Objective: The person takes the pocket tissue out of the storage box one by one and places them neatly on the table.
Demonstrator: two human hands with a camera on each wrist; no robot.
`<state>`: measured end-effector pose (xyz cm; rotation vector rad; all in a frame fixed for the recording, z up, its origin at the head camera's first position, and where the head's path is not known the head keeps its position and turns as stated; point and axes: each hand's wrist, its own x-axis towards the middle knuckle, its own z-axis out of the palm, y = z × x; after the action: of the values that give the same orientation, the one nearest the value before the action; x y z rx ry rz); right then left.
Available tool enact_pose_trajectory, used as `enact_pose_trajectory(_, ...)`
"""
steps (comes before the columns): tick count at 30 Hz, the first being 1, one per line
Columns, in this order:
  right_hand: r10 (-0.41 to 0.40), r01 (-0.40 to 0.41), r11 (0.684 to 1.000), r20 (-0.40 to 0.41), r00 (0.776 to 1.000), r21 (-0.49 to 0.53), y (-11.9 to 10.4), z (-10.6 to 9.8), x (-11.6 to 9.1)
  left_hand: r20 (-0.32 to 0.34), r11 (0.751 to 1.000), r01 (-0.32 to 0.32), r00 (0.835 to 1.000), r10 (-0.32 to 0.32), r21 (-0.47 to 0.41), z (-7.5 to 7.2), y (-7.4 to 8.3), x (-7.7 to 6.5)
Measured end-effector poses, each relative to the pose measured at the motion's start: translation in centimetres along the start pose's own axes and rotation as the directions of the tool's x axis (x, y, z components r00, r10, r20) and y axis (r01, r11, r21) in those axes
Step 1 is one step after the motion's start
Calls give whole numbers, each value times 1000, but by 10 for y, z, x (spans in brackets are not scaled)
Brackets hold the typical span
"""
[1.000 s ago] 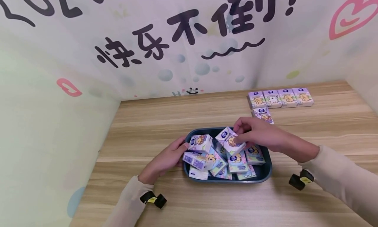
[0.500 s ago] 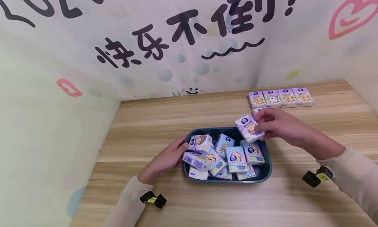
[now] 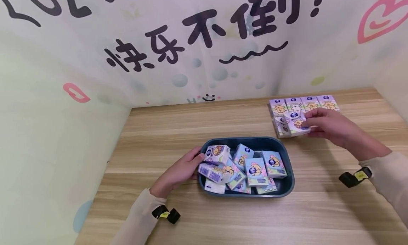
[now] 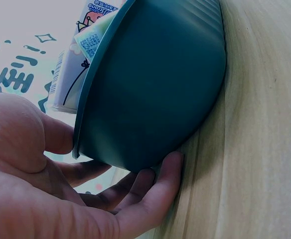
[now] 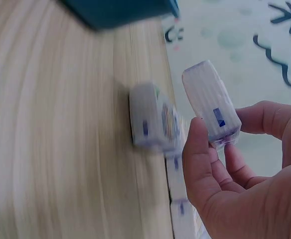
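In the head view, my left hand grips the left end of a dark teal plastic tray. The left wrist view shows the thumb at its rim and the fingers curled along its outer wall. Several tissue packs with cartoon dogs lie jumbled in the tray. My right hand pinches a lilac-white tissue pack between thumb and fingers. This pack is held raised, overlapping a similar tissue pack on the table in the head view.
Behind the held pack, a row of several lilac tissue packs stands side by side near the back of the wooden table. A printed cloth hangs along the back edge. Pale walls flank both sides.
My right hand has carried the tissue pack out from over the tray, rightward and back, to the packs on the table. My left hand has stayed at the tray's left end.
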<state>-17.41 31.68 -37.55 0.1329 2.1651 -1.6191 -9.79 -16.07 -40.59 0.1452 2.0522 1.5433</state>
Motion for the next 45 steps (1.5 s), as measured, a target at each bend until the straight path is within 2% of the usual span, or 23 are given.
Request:
enact_pose_trajectory(7, 43, -44, 999, -47, 998, -28, 13, -22, 4, -12, 1000, 2, 1000, -2, 19, 1, 0, 2)
enact_pose_trajectory(13, 50, -51, 999, -50, 998, -14, 26, -27, 7, -13, 1000, 14, 1000, -14, 13, 3, 1, 3)
enact_pose_trajectory(17, 13, -22, 994, -78, 997, -107, 31, -22, 10, -15, 1000, 9, 1000, -9, 20, 3, 2, 3)
enact_pose_trajectory(23, -64, 20, 957, -144, 987, -290, 33, -15, 12, -19, 1000, 17, 1000, -16, 18, 2, 2, 3)
enact_pose_trajectory(31, -82, 0, 903, -173, 982, -429, 29, -13, 15, -4, 1000, 13, 1000, -13, 9, 1, 2, 2)
enact_pose_trajectory(39, -86, -25, 856, -189, 978, -516, 25, -8, 14, 4, 1000, 9, 1000, -9, 11, -1, 0, 2)
enact_pose_trajectory(45, -86, -29, 843, -188, 978, -536, 24, -6, 12, 4, 1000, 2, 1000, -2, 11, 0, -1, 2)
